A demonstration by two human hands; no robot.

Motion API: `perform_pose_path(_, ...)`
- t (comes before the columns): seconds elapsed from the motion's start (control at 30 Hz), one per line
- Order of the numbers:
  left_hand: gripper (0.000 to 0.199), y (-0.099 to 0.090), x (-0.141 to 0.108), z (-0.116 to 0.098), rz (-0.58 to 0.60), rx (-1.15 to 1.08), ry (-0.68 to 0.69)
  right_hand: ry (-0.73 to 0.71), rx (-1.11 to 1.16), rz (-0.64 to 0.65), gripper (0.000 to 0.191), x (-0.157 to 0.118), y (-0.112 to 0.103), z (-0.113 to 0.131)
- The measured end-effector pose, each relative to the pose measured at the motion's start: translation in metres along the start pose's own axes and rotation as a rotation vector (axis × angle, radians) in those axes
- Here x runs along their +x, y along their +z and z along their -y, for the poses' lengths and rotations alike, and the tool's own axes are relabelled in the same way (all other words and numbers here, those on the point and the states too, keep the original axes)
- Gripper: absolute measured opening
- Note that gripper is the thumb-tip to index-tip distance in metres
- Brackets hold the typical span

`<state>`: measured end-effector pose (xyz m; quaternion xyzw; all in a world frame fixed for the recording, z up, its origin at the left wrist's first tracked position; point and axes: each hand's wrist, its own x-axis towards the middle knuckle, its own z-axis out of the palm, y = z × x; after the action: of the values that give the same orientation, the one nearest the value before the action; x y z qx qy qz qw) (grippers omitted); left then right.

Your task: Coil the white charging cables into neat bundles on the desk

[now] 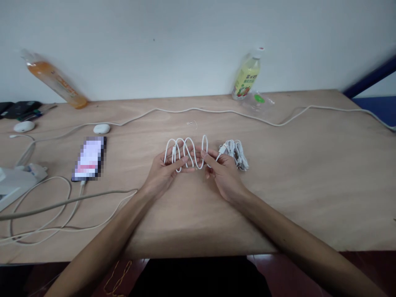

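Observation:
A white charging cable runs in loose, spread loops between my two hands over the middle of the table. My left hand is closed on the loops at the left, its thumb pressed over them and its fingers behind. The right end of the cable is pinched between thumb and fingers of my right hand. A white plug sticks up beside my right fingers. Just beyond that hand lies a bundle of coiled white cables, partly hidden by it.
A phone with a cable plugged in lies left, near white earbud cases and a white power strip. An orange drink bottle and a yellow-green bottle stand by the wall. A long white cord crosses the wooden table.

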<state>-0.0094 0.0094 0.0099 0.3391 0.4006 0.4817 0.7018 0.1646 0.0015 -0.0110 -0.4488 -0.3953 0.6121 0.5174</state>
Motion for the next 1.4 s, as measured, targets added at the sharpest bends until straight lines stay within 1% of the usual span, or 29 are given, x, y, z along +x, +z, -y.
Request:
perform_pose_path(0.17,0.085,0.0,0.0,0.0,0.0,0.017,0.005,0.01,0.007,0.0,0.037,-0.001,0.0,0.0)
perform_pose_path(0.3,0.083,0.001,0.0,-0.001,-0.022,0.028,-0.006,0.034,0.006,0.008,0.04,-0.001,-0.001,0.0)
perform_pose_path(0.63,0.084,0.001,0.0,-0.002,-0.033,-0.01,-0.009,0.05,0.005,0.013,0.041,0.0,-0.001,-0.003)
perform_pose_path(0.9,0.086,0.001,0.0,-0.003,-0.046,-0.001,0.003,0.093,0.128,-0.087,0.049,0.001,-0.002,-0.008)
perform_pose_path(0.97,0.086,0.002,0.0,-0.003,-0.053,0.008,0.002,0.061,0.123,-0.098,0.049,0.001,-0.003,-0.01)
perform_pose_path(1.1,0.084,0.002,-0.001,-0.004,-0.058,0.006,0.006,-0.044,0.084,-0.077,0.05,0.001,-0.003,-0.012)
perform_pose_path(1.23,0.086,0.001,0.0,-0.003,-0.06,-0.004,-0.001,-0.145,-0.007,-0.119,0.04,-0.001,-0.001,-0.014)
perform_pose_path(1.33,0.082,0.0,0.0,-0.002,-0.069,-0.006,0.003,-0.223,-0.063,-0.143,0.036,-0.002,0.001,-0.013)
perform_pose_path(1.4,0.079,0.0,0.0,-0.001,-0.065,0.001,0.007,-0.248,-0.081,-0.131,0.036,-0.002,0.002,-0.012)
